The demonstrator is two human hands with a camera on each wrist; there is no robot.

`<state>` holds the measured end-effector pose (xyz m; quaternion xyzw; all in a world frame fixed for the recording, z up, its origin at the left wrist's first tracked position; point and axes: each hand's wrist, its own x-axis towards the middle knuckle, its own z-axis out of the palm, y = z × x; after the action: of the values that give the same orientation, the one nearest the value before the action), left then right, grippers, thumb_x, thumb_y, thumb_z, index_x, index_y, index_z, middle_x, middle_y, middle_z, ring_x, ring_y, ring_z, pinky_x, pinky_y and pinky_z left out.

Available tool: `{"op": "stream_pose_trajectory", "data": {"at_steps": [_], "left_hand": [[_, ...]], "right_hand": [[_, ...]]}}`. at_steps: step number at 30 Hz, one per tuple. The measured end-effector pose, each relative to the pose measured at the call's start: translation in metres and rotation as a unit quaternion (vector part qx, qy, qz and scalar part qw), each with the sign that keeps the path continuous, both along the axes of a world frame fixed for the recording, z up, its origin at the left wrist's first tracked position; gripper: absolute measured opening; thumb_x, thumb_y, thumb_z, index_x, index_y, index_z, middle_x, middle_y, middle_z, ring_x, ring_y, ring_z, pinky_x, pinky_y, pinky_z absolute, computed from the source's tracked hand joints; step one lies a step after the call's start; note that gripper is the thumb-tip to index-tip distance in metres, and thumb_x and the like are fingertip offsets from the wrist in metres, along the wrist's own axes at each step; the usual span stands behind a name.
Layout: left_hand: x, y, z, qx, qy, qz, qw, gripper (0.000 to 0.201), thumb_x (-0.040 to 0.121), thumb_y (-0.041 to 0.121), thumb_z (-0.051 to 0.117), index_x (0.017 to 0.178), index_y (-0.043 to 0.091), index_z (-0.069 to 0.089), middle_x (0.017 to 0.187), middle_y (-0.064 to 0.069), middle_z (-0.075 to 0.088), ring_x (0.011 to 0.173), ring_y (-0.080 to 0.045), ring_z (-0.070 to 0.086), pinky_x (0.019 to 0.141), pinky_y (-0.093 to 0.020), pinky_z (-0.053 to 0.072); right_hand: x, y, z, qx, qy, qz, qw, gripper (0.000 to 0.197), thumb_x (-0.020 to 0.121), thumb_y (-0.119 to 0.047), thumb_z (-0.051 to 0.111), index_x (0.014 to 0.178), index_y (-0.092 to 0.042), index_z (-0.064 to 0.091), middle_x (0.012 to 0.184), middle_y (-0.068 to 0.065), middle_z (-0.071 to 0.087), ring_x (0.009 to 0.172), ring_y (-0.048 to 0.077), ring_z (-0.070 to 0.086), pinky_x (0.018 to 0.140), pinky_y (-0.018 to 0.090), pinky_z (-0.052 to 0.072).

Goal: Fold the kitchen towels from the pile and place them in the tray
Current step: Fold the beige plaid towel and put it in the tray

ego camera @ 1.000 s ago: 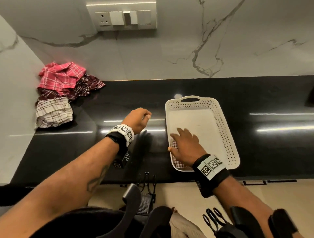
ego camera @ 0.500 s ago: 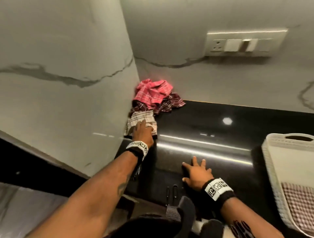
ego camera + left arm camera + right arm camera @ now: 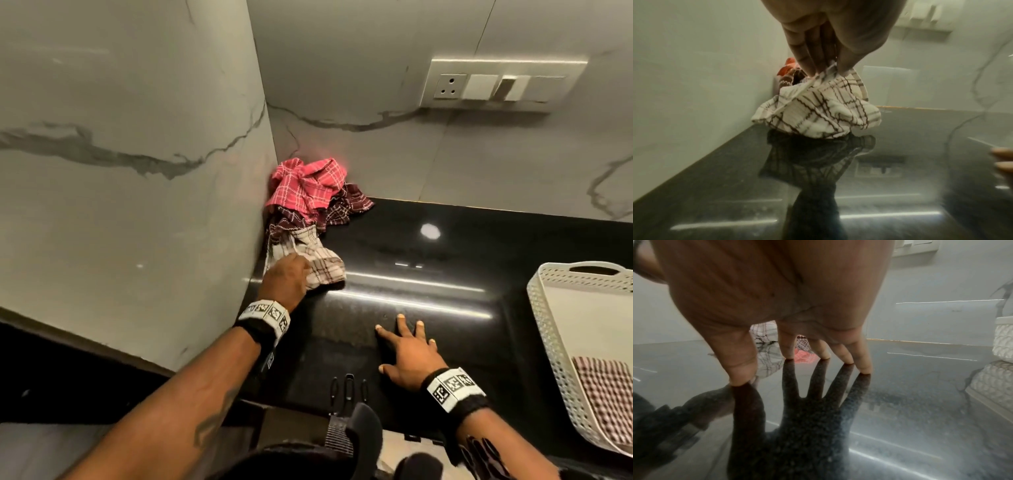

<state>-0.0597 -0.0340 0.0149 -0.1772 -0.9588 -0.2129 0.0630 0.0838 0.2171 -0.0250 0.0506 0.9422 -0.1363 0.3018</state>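
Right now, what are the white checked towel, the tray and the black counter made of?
The white checked towel pinched by the left hand looks like soft woven cloth, probably cotton: it crumples and shows woven stripes. The tray looks like matte white plastic, moulded with rows of holes. The black counter under the right hand seems polished speckled stone, maybe granite: it mirrors the fingers.

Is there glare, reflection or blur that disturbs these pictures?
Head view: bright streaks and a round lamp spot glare on the black counter. Left wrist view: soft and hazy; the white checked towel mirrors darkly in the counter. Right wrist view: the right hand is reflected below its fingertips.
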Motion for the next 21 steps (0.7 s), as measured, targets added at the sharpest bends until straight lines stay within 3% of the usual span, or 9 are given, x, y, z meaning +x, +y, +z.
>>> {"op": "stream_pose_trajectory", "data": {"at_steps": [3,6,8,10,12,14,16,18,21], "left_hand": [[0.034,0.009,0.002,0.036,0.012,-0.083,0.996,0.012,0.089,0.004,0.061,0.094,0.014,0.065,0.092,-0.001,0.064,0.082,-0.019,0.061,0.071,-0.039,0.055],[0.059,0.020,0.005,0.018,0.012,-0.115,0.993,0.026,0.083,-0.005,0.061,0.098,0.015,0.065,0.097,0.001,0.062,0.084,-0.017,0.061,0.071,-0.035,0.056],[0.075,0.030,0.011,0.016,-0.015,-0.172,0.985,0.026,0.081,0.000,0.053,0.098,0.017,0.065,0.097,0.001,0.061,0.085,-0.018,0.061,0.072,-0.036,0.056],[0.096,0.042,0.020,0.006,-0.048,-0.236,0.971,0.025,0.082,0.019,0.041,0.096,0.020,0.062,0.096,0.002,0.059,0.084,-0.018,0.059,0.073,-0.033,0.054],[0.114,0.054,0.024,0.018,-0.063,-0.267,0.961,0.028,0.080,0.024,0.037,0.095,0.023,0.060,0.096,0.006,0.057,0.082,-0.016,0.057,0.072,-0.031,0.052],[0.126,0.066,0.030,0.048,-0.067,-0.281,0.956,0.029,0.078,0.008,0.041,0.095,0.023,0.058,0.096,0.011,0.051,0.082,-0.015,0.056,0.071,-0.035,0.053],[0.136,0.079,0.037,0.079,-0.060,-0.293,0.951,0.035,0.077,-0.005,0.044,0.096,0.020,0.060,0.098,0.012,0.049,0.084,-0.016,0.056,0.074,-0.037,0.053],[0.144,0.089,0.044,0.117,-0.058,-0.290,0.948,0.035,0.080,-0.011,0.049,0.100,0.014,0.064,0.103,0.007,0.054,0.090,-0.015,0.057,0.080,-0.034,0.053],[0.151,0.105,0.050,0.207,-0.044,-0.239,0.948,0.031,0.091,-0.001,0.053,0.119,0.008,0.063,0.111,-0.001,0.057,0.098,-0.013,0.060,0.088,-0.027,0.052]], "right_hand": [[0.002,0.002,0.001,-0.001,0.001,0.003,1.000,0.087,0.084,-0.046,0.065,0.153,-0.047,0.013,0.166,0.004,-0.012,0.149,0.043,-0.010,0.117,0.064,0.010],[0.006,0.005,0.002,-0.001,0.008,0.010,1.000,0.086,0.083,-0.049,0.066,0.154,-0.044,0.017,0.166,0.004,-0.007,0.150,0.041,-0.007,0.118,0.062,0.012],[0.008,0.008,0.006,-0.044,0.020,-0.009,0.999,0.087,0.081,-0.052,0.067,0.153,-0.038,0.020,0.165,0.007,0.010,0.150,0.039,0.009,0.118,0.061,0.020],[0.010,0.011,0.013,-0.149,0.083,-0.072,0.983,0.092,0.080,-0.048,0.069,0.151,-0.033,0.013,0.154,0.010,0.038,0.139,0.033,0.039,0.110,0.052,0.038],[0.013,0.011,0.024,-0.224,0.176,-0.117,0.952,0.096,0.082,-0.036,0.072,0.154,-0.029,0.008,0.149,0.008,0.044,0.131,0.027,0.050,0.108,0.044,0.043],[0.018,0.014,0.035,-0.239,0.258,-0.096,0.931,0.073,0.086,-0.022,0.070,0.149,-0.021,0.034,0.146,0.005,0.044,0.131,0.022,0.049,0.110,0.038,0.041],[0.028,0.024,0.043,-0.230,0.318,-0.070,0.917,0.029,0.088,-0.016,0.067,0.117,-0.018,0.065,0.124,0.002,0.056,0.112,0.018,0.057,0.101,0.037,0.048],[0.037,0.033,0.053,-0.213,0.338,-0.080,0.913,0.007,0.090,-0.018,0.065,0.095,-0.016,0.069,0.101,0.002,0.062,0.092,0.017,0.060,0.086,0.036,0.050],[0.058,0.046,0.069,-0.214,0.338,-0.104,0.911,0.007,0.092,-0.024,0.064,0.087,-0.019,0.065,0.084,-0.001,0.066,0.077,0.015,0.061,0.073,0.033,0.049]]}}
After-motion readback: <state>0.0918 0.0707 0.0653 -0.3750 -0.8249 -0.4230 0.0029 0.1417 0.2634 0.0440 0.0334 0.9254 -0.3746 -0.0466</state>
